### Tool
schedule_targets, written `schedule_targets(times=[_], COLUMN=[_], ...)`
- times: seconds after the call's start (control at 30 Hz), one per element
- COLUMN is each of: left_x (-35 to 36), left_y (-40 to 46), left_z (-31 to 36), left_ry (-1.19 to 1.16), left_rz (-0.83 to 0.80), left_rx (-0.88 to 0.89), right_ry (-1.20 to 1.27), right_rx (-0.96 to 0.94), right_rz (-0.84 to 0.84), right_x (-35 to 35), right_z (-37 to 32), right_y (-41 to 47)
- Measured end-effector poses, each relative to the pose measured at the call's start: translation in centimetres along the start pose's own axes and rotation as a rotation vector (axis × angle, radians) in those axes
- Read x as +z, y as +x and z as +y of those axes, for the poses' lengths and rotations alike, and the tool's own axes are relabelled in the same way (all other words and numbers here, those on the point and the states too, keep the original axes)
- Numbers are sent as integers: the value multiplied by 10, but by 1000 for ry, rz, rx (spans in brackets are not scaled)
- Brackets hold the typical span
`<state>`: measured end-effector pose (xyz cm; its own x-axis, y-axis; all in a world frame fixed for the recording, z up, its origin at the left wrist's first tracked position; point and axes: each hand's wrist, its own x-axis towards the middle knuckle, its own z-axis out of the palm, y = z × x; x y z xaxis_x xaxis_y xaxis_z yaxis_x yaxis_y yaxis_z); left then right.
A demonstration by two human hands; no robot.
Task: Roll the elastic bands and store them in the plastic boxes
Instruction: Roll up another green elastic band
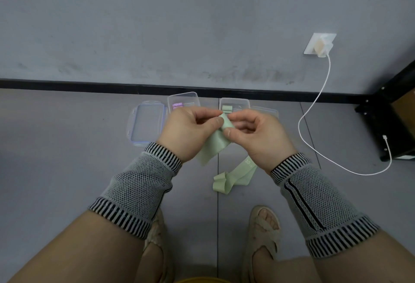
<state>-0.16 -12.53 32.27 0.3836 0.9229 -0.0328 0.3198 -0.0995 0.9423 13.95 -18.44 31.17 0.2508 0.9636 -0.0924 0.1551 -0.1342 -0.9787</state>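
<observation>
Green elastic band (214, 145): top end pinched between both hands, in front of right plastic box (234, 104)
left hand (187, 131): thumb and fingers pinching band's end
right hand (258, 134): pinching same end
axis: runs down toward person, tail on floor
next: roll downward, probably

Grey floor (67, 170) bears boxes (234, 104), lids (147, 123), perhaps cable (314, 107).
</observation>
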Motion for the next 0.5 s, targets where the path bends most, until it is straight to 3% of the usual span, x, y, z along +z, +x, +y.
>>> schedule_targets(times=[0.23, 0.5], left_x=[-1, -6], left_y=[2, 1], left_z=[-9, -6], left_ry=[164, 179], left_rz=[-35, -62], left_rx=[38, -24], right_ry=[205, 330], right_rx=[105, 149], right_rz=[2, 28], right_x=[-3, -10], right_z=[-2, -4], right_y=[1, 1])
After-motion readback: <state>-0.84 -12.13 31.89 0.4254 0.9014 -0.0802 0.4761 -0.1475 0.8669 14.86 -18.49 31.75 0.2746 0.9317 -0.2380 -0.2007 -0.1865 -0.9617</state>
